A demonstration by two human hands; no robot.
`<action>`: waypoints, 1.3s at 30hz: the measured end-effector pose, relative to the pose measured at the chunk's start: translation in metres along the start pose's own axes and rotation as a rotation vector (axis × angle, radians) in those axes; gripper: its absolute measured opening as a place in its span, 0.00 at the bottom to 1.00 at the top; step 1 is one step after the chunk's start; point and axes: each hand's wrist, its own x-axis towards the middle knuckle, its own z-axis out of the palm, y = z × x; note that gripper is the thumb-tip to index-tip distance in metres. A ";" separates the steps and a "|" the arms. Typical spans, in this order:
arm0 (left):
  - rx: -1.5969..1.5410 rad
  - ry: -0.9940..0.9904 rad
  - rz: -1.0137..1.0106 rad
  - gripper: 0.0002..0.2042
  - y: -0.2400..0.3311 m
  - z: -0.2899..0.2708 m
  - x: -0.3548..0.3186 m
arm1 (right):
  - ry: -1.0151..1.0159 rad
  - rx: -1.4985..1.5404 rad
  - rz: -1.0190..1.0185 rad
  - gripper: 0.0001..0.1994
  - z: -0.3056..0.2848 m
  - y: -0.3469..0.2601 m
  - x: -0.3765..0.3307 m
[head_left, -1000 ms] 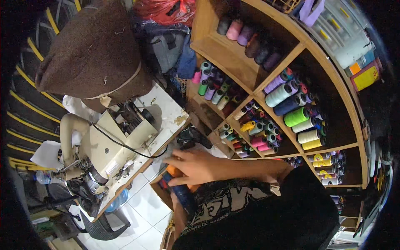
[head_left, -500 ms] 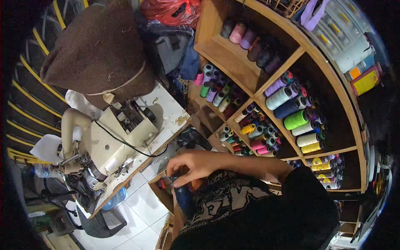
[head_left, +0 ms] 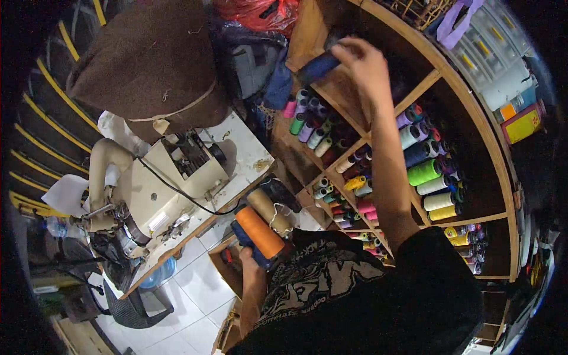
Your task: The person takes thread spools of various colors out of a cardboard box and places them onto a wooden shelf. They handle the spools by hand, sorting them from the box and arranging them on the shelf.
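- Right arm stretched well up and forward, elbow nearly straight; right hand at the upper compartment of the wooden shelf.
- Right grip closed around one end of the navy spool, spool tilted, pointing left; can't tell if it touches the shelf.
- Left hand low, near the shirt, forearm pointing up from the lower edge.
- Left grip clamped on the other navy spool, fingers mostly hidden.
- Orange spool leans against that one, tilted; tan spool just beyond.
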 end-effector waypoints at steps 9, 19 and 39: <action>-0.012 0.035 0.079 0.38 0.005 -0.007 -0.013 | -0.092 -0.655 0.497 0.23 0.034 0.157 0.102; -0.010 0.058 0.129 0.39 0.008 -0.012 -0.019 | -0.167 -0.690 0.415 0.25 0.056 0.233 0.126; 0.026 -0.049 0.135 0.40 0.001 -0.014 0.011 | -1.389 0.458 -0.103 0.20 0.083 -0.075 -0.155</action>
